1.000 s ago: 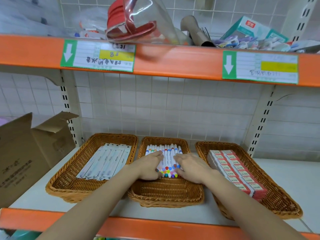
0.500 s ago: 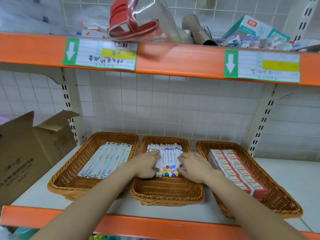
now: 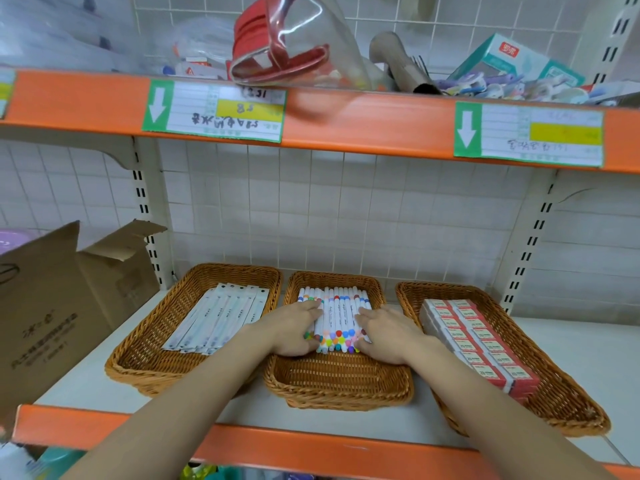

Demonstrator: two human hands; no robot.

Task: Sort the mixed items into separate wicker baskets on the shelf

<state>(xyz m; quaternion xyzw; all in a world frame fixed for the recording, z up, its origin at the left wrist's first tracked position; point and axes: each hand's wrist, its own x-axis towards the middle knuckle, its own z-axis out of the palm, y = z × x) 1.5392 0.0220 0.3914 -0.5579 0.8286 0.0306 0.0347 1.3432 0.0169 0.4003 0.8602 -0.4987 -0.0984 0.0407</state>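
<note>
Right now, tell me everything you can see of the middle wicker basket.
The middle basket is a shallow rectangle of woven brown wicker with a braided rim, standing flat on the pale shelf between two similar baskets. A single row of white markers with coloured caps lies side by side in its back half; the front half shows bare weave. The left hand and right hand press in on the row from either side.

Shelf: pale board (image 3: 571, 355) with orange front lip.
Left end: opened cardboard box (image 3: 52, 306), upright, flaps raised.
Left basket (image 3: 145, 358): wicker, on the board, just beside the box.
Middle basket (image 3: 339, 386): wicker, close between its neighbours.
Right basket (image 3: 568, 403): wicker, angled, near corner at the lip.
</note>
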